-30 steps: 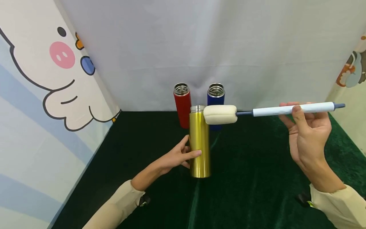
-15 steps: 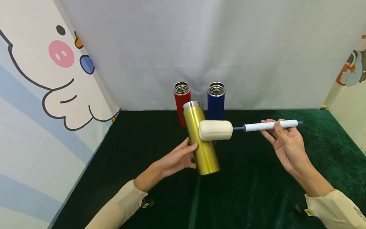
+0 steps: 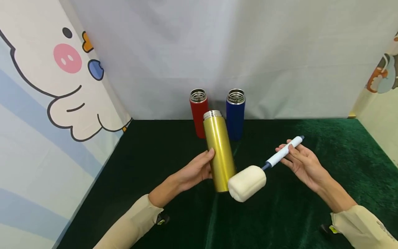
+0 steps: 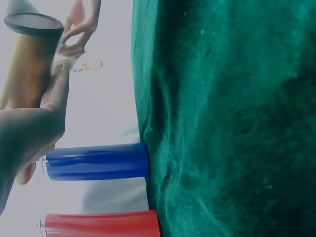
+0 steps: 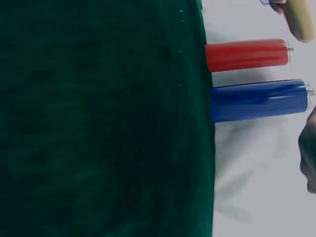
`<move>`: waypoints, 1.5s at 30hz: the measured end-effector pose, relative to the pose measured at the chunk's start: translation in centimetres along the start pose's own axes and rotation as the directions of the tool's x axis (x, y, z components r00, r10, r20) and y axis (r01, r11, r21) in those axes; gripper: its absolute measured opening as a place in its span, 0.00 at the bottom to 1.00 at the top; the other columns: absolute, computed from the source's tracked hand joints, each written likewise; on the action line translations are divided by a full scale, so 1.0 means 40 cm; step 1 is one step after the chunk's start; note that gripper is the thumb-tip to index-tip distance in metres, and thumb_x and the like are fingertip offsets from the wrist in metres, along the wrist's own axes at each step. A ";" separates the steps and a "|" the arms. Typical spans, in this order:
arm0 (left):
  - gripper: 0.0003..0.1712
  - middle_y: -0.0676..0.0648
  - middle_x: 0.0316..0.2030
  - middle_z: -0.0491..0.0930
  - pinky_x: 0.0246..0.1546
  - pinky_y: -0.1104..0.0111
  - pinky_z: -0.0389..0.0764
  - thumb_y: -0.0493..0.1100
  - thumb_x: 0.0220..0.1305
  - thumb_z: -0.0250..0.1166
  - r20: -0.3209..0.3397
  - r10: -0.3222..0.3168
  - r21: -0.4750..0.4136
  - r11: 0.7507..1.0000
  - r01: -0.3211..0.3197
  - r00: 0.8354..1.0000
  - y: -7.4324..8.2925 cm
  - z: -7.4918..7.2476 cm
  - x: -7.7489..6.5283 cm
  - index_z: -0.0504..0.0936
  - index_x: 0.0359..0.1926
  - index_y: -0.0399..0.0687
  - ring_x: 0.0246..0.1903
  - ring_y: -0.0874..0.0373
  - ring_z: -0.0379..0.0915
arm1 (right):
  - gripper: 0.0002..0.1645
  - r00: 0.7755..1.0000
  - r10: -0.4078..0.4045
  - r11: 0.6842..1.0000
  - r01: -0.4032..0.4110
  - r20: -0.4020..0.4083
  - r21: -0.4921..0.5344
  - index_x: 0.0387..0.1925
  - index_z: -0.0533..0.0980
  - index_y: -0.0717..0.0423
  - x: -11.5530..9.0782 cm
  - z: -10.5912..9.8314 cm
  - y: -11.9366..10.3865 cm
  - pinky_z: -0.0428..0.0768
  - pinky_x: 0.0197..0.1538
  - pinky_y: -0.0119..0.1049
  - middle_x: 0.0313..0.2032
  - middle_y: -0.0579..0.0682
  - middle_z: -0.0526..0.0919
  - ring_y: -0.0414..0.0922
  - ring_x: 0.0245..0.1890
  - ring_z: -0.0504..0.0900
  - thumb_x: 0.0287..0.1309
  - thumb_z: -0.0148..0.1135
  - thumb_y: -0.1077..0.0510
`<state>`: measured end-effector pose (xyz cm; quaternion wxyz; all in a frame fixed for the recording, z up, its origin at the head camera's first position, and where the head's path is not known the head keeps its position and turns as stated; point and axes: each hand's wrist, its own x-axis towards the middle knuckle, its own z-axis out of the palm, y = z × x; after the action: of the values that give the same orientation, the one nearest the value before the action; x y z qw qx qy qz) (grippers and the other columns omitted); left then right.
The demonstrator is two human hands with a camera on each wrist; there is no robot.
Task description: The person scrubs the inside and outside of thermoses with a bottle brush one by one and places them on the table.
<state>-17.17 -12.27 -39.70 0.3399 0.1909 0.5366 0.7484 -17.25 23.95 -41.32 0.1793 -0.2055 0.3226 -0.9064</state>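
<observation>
My left hand (image 3: 193, 173) grips a gold-yellow vacuum flask (image 3: 219, 148) around its side, raised over the table and leaning with its steel rim up to the left. In the left wrist view the dark base of the flask (image 4: 32, 64) shows. My right hand (image 3: 306, 167) pinches the pale blue handle of a bottle brush (image 3: 283, 154) between thumb and fingers. Its cream sponge head (image 3: 247, 182) points down-left, in front of the flask's lower end; whether they touch I cannot tell. Only the edge of the right hand (image 5: 309, 153) appears in the right wrist view.
Behind the gold flask, a red flask (image 3: 198, 112) and a blue flask (image 3: 235, 119) stand upright and uncapped near the back edge. Dark green velvet cloth (image 3: 273, 214) covers the table. A white curtain (image 3: 280, 52) hangs behind, and a cartoon-printed sheet (image 3: 31, 114) borders the left.
The brush has come left and down, its sponge head swinging from level to pointing down-left. The gold flask has gone from upright to tilted.
</observation>
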 end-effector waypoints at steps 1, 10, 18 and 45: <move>0.28 0.53 0.52 0.79 0.51 0.63 0.80 0.64 0.80 0.42 0.004 -0.009 0.030 0.999 0.009 1.000 -0.002 0.000 0.001 0.62 0.66 0.53 0.51 0.60 0.79 | 0.18 1.000 -0.007 1.000 0.007 -0.013 0.021 0.57 0.68 0.61 0.008 0.002 -0.001 0.81 0.62 0.39 0.54 0.57 0.83 0.48 0.59 0.85 0.80 0.30 0.67; 0.35 0.52 0.55 0.75 0.54 0.60 0.82 0.63 0.78 0.48 0.089 -0.098 0.132 0.987 0.086 0.991 -0.023 0.017 -0.002 0.56 0.72 0.48 0.53 0.60 0.78 | 0.22 0.948 0.007 0.930 0.110 -0.318 0.350 0.64 0.55 0.51 0.058 0.041 -0.027 0.77 0.66 0.40 0.58 0.57 0.74 0.51 0.59 0.83 0.76 0.47 0.66; 0.30 0.53 0.52 0.78 0.54 0.57 0.82 0.59 0.80 0.48 -0.073 -0.003 0.009 1.000 0.003 0.997 -0.020 -0.002 0.003 0.62 0.70 0.44 0.52 0.59 0.78 | 0.14 0.993 0.073 0.987 -0.058 -0.094 0.148 0.56 0.67 0.59 0.007 -0.002 0.012 0.79 0.65 0.39 0.54 0.56 0.81 0.48 0.59 0.84 0.81 0.34 0.64; 0.25 0.53 0.48 0.82 0.50 0.64 0.82 0.56 0.80 0.50 -0.150 -0.007 0.003 1.000 0.008 0.989 -0.006 -0.001 -0.005 0.66 0.66 0.44 0.46 0.61 0.81 | 0.17 0.992 0.124 0.990 -0.124 -0.003 0.071 0.57 0.67 0.59 0.044 -0.014 0.011 0.81 0.63 0.37 0.53 0.55 0.82 0.47 0.58 0.84 0.81 0.31 0.65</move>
<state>-17.00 -12.40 -39.92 0.3011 0.1329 0.5628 0.7583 -18.93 23.11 -41.53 0.2411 -0.1751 0.3032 -0.9052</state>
